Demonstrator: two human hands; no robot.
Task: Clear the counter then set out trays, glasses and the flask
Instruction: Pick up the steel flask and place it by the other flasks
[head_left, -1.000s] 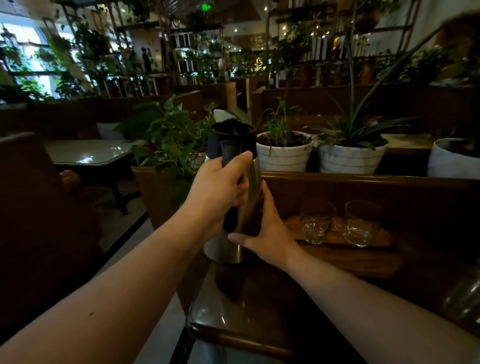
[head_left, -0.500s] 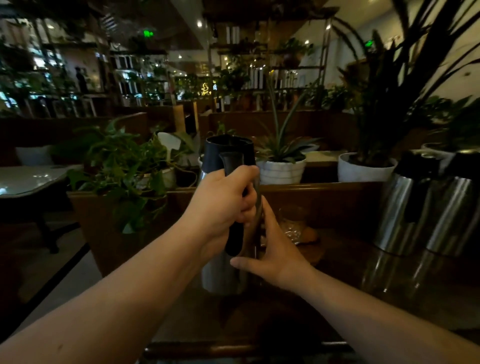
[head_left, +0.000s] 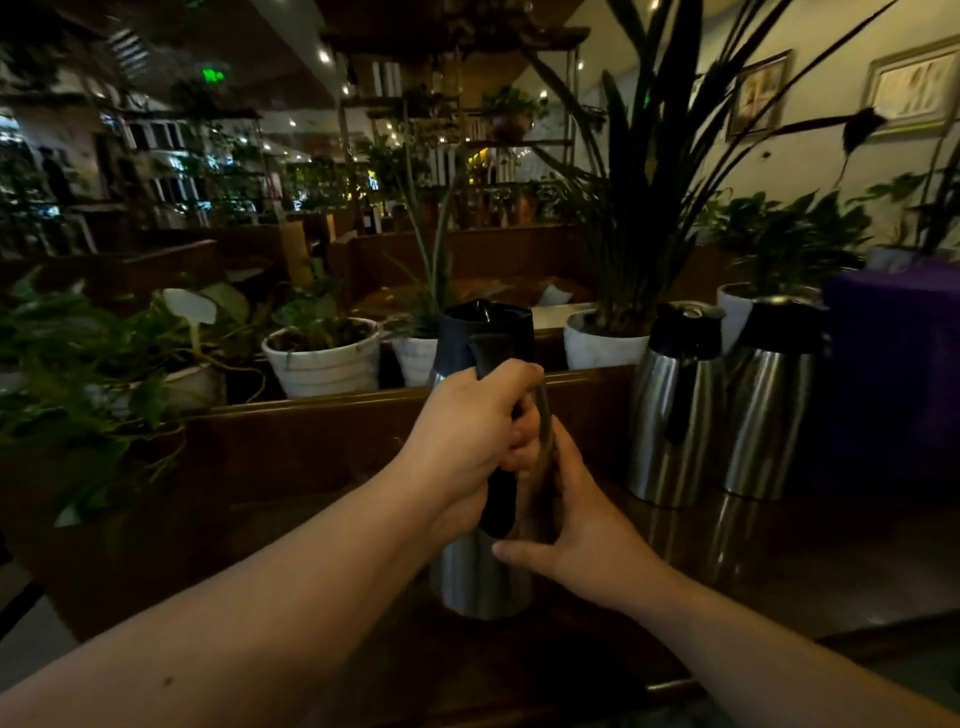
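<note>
A steel flask (head_left: 480, 577) with a black lid and black handle is upright in front of me, over the dark wooden counter (head_left: 779, 571). My left hand (head_left: 472, 431) is wrapped around its handle. My right hand (head_left: 576, 530) presses flat against the flask's right side, fingers spread. Whether the base touches the counter I cannot tell. No trays or glasses are in view.
Two more steel flasks (head_left: 675, 410) (head_left: 769, 405) stand at the right on the counter, beside a purple box (head_left: 893, 364). A raised wooden ledge (head_left: 311, 410) runs behind, with white plant pots (head_left: 324, 358) (head_left: 602, 343) and leafy plants beyond it.
The flask, held in both hands, has travelled right along the counter. The tray with glasses has left the view and two other flasks now stand close on the right.
</note>
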